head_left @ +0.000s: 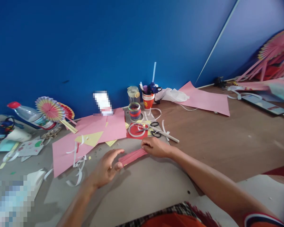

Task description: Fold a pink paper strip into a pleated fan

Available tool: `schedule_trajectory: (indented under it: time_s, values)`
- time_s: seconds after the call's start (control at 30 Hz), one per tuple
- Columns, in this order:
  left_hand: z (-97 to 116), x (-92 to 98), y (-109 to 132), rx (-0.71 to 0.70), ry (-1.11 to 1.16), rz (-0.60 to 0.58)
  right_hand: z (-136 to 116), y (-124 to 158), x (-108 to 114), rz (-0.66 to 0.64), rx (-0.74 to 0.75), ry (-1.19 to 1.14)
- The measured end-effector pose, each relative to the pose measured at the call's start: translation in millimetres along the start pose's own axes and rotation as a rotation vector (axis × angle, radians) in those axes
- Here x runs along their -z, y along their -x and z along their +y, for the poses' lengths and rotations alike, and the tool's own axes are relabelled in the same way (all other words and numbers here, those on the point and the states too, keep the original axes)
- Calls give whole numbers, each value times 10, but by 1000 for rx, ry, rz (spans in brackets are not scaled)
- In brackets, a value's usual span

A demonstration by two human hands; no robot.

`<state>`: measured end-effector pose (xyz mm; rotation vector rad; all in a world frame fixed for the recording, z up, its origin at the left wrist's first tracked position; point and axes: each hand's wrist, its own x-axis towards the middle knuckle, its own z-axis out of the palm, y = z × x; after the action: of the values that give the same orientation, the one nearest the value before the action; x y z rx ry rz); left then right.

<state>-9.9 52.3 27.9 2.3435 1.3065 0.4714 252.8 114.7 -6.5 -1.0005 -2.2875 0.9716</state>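
A narrow strip of pleated pink paper [133, 157] runs between my hands just above the grey tabletop. My right hand [155, 147] is closed, pinching the strip's right end. At the other end, my left hand [106, 168] is open, thumb and fingers apart around the tip of the strip; whether the thumb touches it I cannot tell. Beyond my right hand lie black-handled scissors [155, 129] and a cream-coloured stick [171, 136], partly over a red paper piece [137, 131] and a roll of white tape.
Pink sheets [113, 126] with yellow scraps and curled white strips lie to the left. Behind stand a red cup of pens [148, 100], a jar with coloured bands [134, 111] and a glowing blurred screen [103, 102]. Paper fans [50, 108], a bottle [28, 112] and a phone [265, 104] lie farther out.
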Motion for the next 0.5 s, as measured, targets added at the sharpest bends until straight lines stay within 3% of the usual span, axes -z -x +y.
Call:
schedule_trajectory:
  time_s: [0.23,0.5]
  values:
    - [177,-215,-226,-56,-213,74,-15,-1,-45,70,40,46]
    - [237,-275,-264,34,-138,-13,-69,-6,-143,109,35,-10]
